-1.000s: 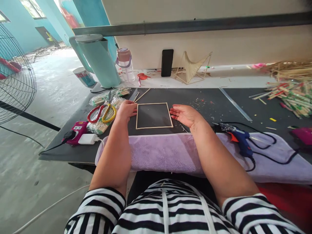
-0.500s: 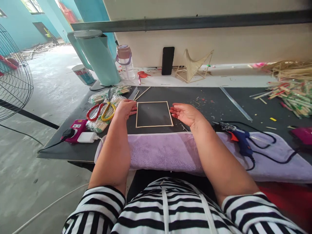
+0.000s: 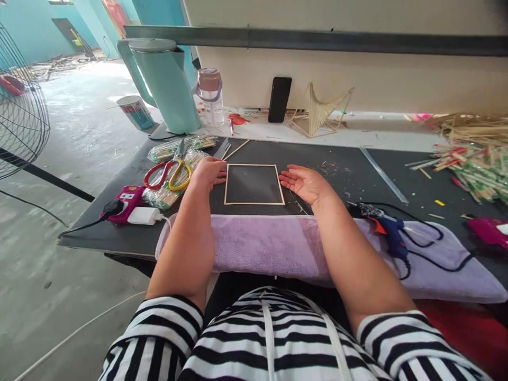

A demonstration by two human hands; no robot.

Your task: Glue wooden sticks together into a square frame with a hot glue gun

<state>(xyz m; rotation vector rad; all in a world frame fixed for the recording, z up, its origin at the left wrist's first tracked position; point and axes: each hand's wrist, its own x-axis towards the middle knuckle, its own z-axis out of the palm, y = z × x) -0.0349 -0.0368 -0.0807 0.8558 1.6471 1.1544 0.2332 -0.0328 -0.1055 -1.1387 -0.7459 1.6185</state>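
Observation:
A square frame of thin wooden sticks (image 3: 254, 203) lies flat on the dark tabletop (image 3: 337, 190) in front of me. My left hand (image 3: 211, 173) rests beside its left edge, fingers stretched out and pointing at the upper left corner; whether the fingertips touch the stick I cannot tell. By the right edge is my right hand (image 3: 302, 182), palm turned inward and fingers apart, holding nothing. Red-and-yellow-handled scissors (image 3: 180, 172) lie on plastic-wrapped bundles of sticks (image 3: 164, 193) just left of my left hand.
A glue gun (image 3: 391, 233) with its cord lies on a purple towel (image 3: 265, 243). A power strip (image 3: 129, 203), kettle (image 3: 164, 84), bottle (image 3: 210, 98), phone (image 3: 280, 99), stick model (image 3: 319, 112), clear ruler (image 3: 383, 174) and stick pile (image 3: 472, 169) surround the work spot.
The camera view has shifted slightly, so everything sits a little differently in the picture. Both hands stay beside the square frame, with no clear change in their pose.

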